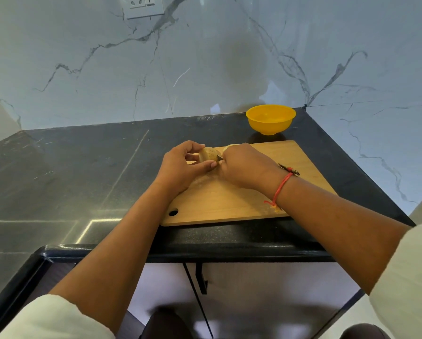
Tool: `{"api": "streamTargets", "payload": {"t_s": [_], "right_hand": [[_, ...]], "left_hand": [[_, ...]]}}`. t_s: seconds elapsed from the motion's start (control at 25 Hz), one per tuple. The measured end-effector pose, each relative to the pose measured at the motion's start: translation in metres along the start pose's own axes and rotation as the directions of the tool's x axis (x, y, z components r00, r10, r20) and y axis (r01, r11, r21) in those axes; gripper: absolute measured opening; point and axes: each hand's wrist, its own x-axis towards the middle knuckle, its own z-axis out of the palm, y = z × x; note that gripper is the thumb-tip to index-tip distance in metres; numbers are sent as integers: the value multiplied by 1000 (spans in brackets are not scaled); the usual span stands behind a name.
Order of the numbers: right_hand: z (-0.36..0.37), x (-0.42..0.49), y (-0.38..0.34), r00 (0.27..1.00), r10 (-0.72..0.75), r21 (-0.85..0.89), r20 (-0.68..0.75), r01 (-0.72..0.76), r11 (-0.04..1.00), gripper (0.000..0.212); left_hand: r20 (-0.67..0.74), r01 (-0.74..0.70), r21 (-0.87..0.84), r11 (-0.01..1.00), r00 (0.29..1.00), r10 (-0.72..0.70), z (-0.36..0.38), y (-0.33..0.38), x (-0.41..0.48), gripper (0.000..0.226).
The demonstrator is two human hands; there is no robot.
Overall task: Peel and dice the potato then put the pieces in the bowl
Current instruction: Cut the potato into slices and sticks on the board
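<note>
A pale brown potato piece (208, 154) sits at the far left of the wooden cutting board (241, 199). My left hand (183, 167) grips it between thumb and fingers. My right hand (244, 165) is curled round a knife, whose blade tip (220, 157) touches the potato's right side; the handle end (289, 169) sticks out behind the wrist. A pale cut piece (230, 146) shows just beyond my right hand. The yellow bowl (270, 119) stands behind the board at the back right.
The board lies on a dark stone counter (82, 172) with a marble wall behind and to the right. The counter's front edge (205, 250) runs below the board. A wall socket (144, 6) is at the top left.
</note>
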Motion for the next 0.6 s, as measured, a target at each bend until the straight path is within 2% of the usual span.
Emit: {"api": "streamTargets", "payload": {"t_s": [0.16,0.6], "right_hand": [[3,3,-5,999,23,-13,26,-23,1000,28],[1,-3,4,998,-19,-79,67,24,997,29]], "left_hand": [[-4,-5,5,1000,1000,5,0,1,-2,45],[-12,16,10,1000,1000,-16,1,4,-2,46]]}}
